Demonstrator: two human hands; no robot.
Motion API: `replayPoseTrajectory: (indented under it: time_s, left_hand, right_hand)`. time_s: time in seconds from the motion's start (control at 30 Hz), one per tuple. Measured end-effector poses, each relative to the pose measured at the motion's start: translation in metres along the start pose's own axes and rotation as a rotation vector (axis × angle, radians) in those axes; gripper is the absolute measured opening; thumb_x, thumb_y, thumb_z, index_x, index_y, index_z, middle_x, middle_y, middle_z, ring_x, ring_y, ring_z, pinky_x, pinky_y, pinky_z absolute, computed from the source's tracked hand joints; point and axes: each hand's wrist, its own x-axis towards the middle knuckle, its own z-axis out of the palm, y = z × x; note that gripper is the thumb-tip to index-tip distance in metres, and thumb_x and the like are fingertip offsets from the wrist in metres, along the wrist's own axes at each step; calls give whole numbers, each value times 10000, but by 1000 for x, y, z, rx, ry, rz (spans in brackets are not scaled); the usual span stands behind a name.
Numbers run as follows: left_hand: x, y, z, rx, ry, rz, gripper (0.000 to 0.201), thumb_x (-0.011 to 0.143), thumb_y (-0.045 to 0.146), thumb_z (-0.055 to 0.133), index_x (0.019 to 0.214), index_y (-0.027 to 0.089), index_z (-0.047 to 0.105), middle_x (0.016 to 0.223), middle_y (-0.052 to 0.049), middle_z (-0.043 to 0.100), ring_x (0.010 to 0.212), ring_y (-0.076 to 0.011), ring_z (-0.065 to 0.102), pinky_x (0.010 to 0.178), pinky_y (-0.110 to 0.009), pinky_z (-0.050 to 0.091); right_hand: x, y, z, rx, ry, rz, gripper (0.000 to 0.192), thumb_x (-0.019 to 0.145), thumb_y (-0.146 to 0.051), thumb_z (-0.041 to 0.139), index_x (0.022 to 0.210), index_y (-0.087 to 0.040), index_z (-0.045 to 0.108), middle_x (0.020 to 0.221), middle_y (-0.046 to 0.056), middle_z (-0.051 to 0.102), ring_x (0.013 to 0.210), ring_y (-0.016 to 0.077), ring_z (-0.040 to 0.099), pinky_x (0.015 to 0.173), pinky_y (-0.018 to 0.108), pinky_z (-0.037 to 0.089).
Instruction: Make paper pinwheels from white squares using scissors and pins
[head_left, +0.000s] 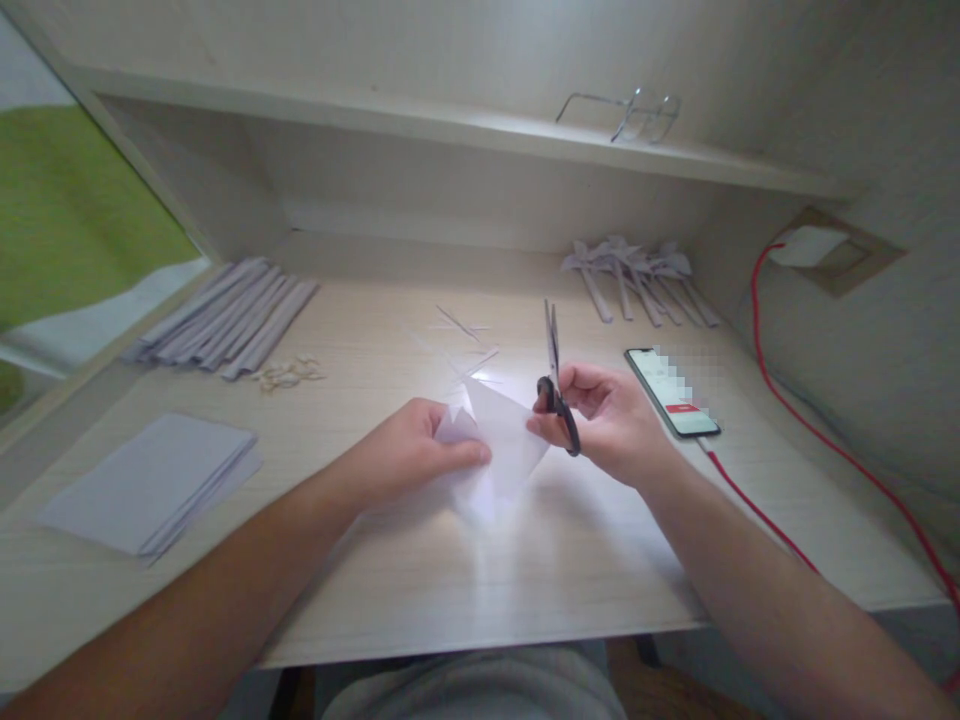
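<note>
Spreading between both hands, a folded white sheet (501,430) is above the near middle of the desk (360,610), creased, its corners pointed. The left hand (409,450) clamps its left part between thumb and fingers. The right hand (619,420) has its fingers closed around the black handles of scissors (553,365), blades pointing far, its thumb at the sheet's right edge. Paper strips (459,325) lie beyond; a phone (660,390) lies right, paper tubes (225,315) far left.
</note>
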Motion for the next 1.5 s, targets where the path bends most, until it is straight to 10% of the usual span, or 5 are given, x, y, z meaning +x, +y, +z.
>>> replayPoseTrajectory:
  time_s: [0.27, 0.43, 1.5]
  left_hand:
    - [8, -5, 1, -588, 259, 296, 373, 685, 253, 881, 1021, 159, 751, 918, -56, 767, 816, -216, 701, 788, -334, 559]
    - [10, -14, 14, -482, 243, 298, 308, 779, 325, 846, 1016, 148, 762, 997, -91, 782, 879, -253, 716, 848, -373, 552]
    - [4, 11, -16, -561, 543, 392, 242, 736, 202, 804, 937, 286, 700, 953, 26, 758, 898, -208, 685, 648, -252, 495]
  right_hand:
    - [1, 6, 14, 50, 267, -51, 239, 664, -209, 882, 732, -190, 654, 728, -8, 699, 628, 126, 622, 552, 239, 488]
    - [-6, 13, 31, 63, 348, -87, 248, 688, -227, 883, 776, -196, 653, 774, -5, 712, 654, 129, 630, 586, 249, 515]
    - [-1, -2, -3, -299, -312, 161, 310, 742, -443, 877, 803, -158, 770, 682, 16, 672, 637, 145, 585, 552, 252, 439]
